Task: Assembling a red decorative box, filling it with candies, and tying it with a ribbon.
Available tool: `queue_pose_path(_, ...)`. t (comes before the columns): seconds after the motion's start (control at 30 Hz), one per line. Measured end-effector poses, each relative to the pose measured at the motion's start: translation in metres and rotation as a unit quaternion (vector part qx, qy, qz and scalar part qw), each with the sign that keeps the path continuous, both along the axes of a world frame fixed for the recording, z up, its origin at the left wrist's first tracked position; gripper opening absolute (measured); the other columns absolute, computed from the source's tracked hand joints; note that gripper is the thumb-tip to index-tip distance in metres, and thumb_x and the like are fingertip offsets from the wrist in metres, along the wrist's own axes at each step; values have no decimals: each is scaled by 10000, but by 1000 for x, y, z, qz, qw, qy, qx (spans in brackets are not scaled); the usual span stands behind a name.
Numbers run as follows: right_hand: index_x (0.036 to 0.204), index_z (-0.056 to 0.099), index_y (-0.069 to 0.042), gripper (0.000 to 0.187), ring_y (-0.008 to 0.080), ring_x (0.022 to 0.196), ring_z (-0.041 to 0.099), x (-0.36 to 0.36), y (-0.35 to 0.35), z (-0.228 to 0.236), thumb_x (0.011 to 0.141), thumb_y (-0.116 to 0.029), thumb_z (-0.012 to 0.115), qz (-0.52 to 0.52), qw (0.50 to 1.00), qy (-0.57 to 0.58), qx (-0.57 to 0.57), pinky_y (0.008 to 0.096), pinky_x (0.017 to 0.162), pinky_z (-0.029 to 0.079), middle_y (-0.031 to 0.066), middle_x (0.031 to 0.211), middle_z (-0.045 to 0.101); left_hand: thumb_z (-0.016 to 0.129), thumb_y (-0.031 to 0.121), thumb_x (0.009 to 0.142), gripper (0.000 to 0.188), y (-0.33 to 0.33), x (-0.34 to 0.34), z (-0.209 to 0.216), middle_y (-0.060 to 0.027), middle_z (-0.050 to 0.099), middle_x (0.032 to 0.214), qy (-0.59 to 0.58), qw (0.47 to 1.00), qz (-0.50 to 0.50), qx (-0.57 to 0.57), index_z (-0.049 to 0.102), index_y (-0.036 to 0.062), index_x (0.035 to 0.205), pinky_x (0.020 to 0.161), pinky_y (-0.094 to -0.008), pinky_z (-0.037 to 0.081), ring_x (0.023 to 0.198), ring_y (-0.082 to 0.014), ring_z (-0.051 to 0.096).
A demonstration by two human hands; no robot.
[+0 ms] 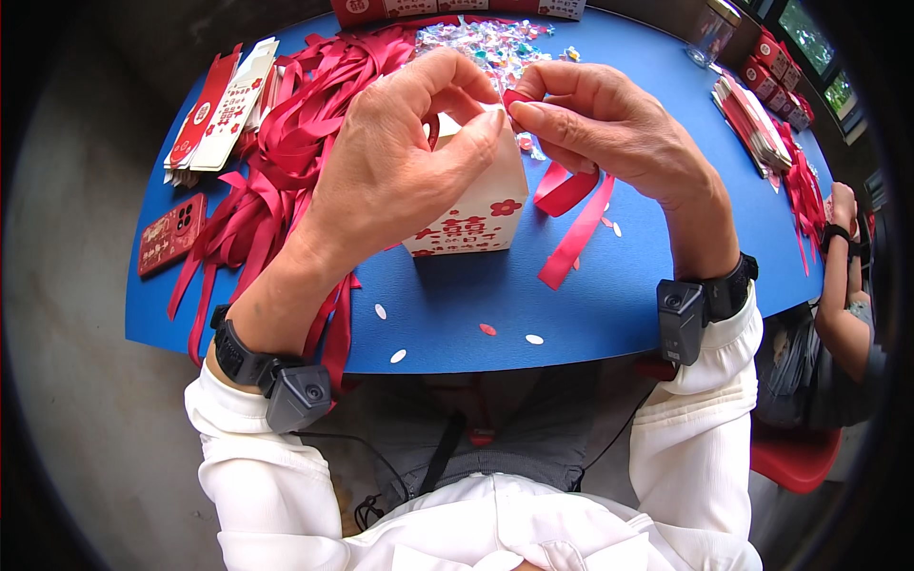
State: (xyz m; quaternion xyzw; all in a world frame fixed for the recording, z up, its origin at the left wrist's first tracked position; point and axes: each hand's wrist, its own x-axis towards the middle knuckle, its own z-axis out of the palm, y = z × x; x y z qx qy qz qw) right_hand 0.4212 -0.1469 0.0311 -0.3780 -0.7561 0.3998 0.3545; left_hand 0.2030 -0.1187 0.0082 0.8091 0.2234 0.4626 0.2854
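A small white gift box (pixel 487 202) with red flowers and red lettering stands upright on the blue table, right under my hands. Above its top, my left hand (pixel 405 157) is closed in a pinch at a red ribbon, part of which shows through the gap between thumb and fingers. My right hand (pixel 614 128) pinches the same kind of red ribbon (pixel 579 233) between thumb and fingers, and its loose tails hang down beside the box. Fingertips of both hands nearly meet over the box. The ribbon's path around the box top is mostly hidden by my hands.
Many loose red ribbons (pixel 286 143) lie heaped at the left, beside flat cards (pixel 224 109) and a red phone (pixel 172 234). Clear-wrapped candies (pixel 495 43) spread at the back. More flat cards (pixel 752 124), red boxes (pixel 773 71) and another person's arm (pixel 838 285) are at the right.
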Motion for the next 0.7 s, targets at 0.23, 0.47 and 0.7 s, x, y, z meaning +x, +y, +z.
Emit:
queue_pose_path(0.23,1009,686,-58,364,78,599,546,2,-2,1,988,-412,605,0,1000,4,1,224,527,442,17,652,585,645,149,960,195,-2,-3,6,-56,711,894,64,998,-5,-26,633,48,1127,718,-217,533,839,-82,667)
queue_pose_path(0.47,978,690,-61,323,73,697,587,2,-1,2,962,-380,639,4,999,27,-21,200,609,482,12,755,624,638,188,974,220,-3,-1,5,-75,715,890,21,998,-19,-52,657,38,1134,687,-221,543,812,-100,680)
queue_pose_path(0.7,877,618,-56,293,24,569,451,4,-1,0,971,-334,613,16,999,39,-20,183,497,331,-33,661,507,657,158,945,168,-2,2,-1,-41,680,743,5,1000,-7,-7,698,65,1078,522,-238,450,598,-64,574)
